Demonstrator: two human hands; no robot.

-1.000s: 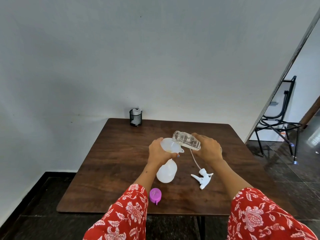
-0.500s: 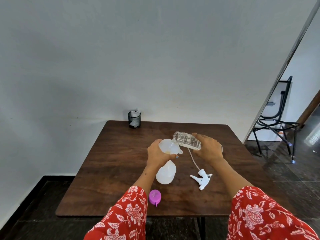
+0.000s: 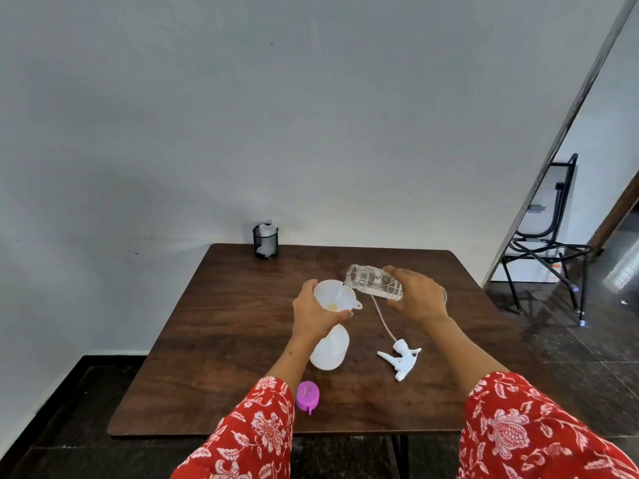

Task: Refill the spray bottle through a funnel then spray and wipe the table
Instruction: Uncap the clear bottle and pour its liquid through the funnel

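At the far left of the worktop (image 3: 214,340) I see a black mesh cup (image 3: 265,241) with something white inside, right by the wall. Near the middle, my left hand (image 3: 316,314) is curled round the white funnel (image 3: 334,296), holding it at its rim; the funnel sits in the neck of the spray bottle (image 3: 329,350), which stands upright on the worktop just under that hand. A thin stream of clear liquid runs into the funnel from the mouth of a clear jar (image 3: 375,282), tipped nearly flat with its open end pointing left over the funnel's rim. My right hand (image 3: 416,297) is clamped on the jar from the right, fingers wrapped over its base end. At the near edge, a purple cap (image 3: 307,395) lies just beside my left sleeve (image 3: 256,433). Right of the bottle, the white spray head (image 3: 401,359) lies on its side, apart from the bottle, its thin dip tube (image 3: 382,318) trailing away toward the far side under the jar. Off to the far right, past the worktop, a black chair (image 3: 549,236) stands on the dark floor.
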